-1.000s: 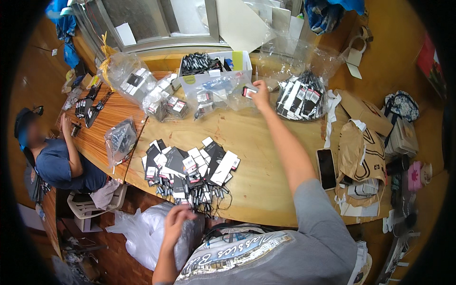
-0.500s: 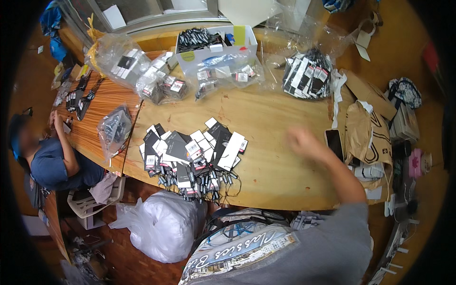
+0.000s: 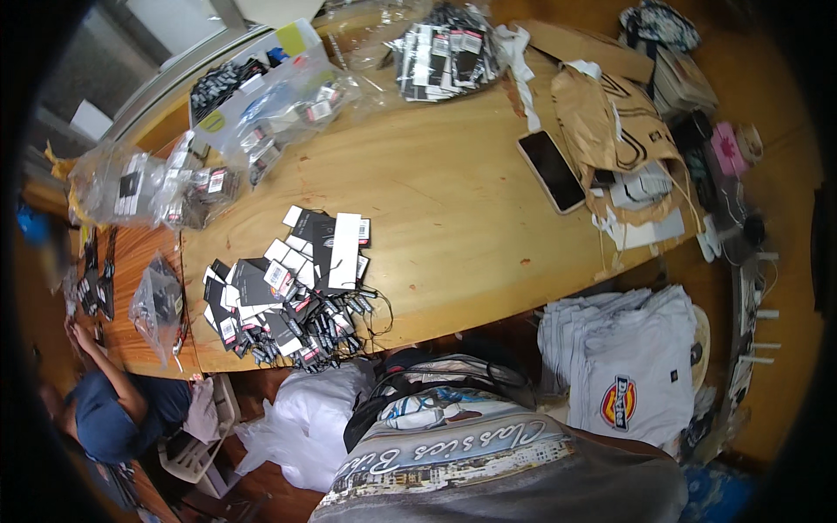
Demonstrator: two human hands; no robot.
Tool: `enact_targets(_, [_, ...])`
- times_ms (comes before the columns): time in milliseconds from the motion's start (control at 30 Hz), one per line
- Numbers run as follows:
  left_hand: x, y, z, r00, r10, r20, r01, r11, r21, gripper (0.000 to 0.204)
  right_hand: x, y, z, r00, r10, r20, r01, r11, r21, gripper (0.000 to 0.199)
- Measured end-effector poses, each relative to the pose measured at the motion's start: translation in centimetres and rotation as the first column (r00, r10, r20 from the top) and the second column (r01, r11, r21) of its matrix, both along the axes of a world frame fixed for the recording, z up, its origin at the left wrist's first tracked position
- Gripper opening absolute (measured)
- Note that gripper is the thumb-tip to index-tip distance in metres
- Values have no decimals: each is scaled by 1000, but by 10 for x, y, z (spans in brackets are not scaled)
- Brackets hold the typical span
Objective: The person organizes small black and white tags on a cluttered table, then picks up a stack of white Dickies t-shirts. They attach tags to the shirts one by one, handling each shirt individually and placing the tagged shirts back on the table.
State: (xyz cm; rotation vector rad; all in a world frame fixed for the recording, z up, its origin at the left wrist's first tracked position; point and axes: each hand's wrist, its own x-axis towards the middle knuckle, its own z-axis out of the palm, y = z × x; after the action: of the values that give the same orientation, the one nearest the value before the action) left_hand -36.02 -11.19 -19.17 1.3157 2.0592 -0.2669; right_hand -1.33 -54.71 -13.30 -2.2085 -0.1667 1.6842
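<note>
Both of the person's own hands are out of view, so I cannot tell whether their fingers are spread, pressed together or pinching anything. The only fingers in sight belong to a co-worker's hand [image 3: 79, 335], raised at the left; how they are set is too small to tell.

Just above those fingers lie dark tagged pieces [image 3: 94, 289] on the striped part of the table [image 3: 193, 327]. Near them, to the right, is a clear bag of dark items [image 3: 159, 301]. Farther right of the fingers, past the seam in the tabletop, sits the loose pile of black and white cards [image 3: 292, 288], overlapping, with dark cords and small grey pieces bunched along its lower side.

Above and right of the fingers, clear bags of small boxes [image 3: 196, 193] lean together, and beyond them stands a white box [image 3: 228, 122] filled with dark pieces. Well apart to the right are a clear bag of cards [image 3: 446, 57], a phone [image 3: 552, 172] with a dark screen, and a brown paper bag [image 3: 602, 113]. Lower, far right of the fingers, pale shirts [image 3: 623, 357] are stacked beside the person's grey printed shirt [image 3: 488, 475].
</note>
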Motion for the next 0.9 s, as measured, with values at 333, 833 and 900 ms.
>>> enact_targets(333, [4, 25, 5, 995, -99, -7, 99, 995, 22, 12, -25, -7, 6, 994, -107, 33, 107, 994, 0, 20])
enact_targets(833, [0, 46, 12, 990, -138, -30, 139, 989, 43, 13, -34, -5, 12, 996, -91, 25, 91, 995, -29, 20])
enact_targets(900, [1, 49, 13, 989, -146, -35, 147, 988, 45, 13, -36, -3, 14, 996, -84, 23, 85, 996, -30, 20])
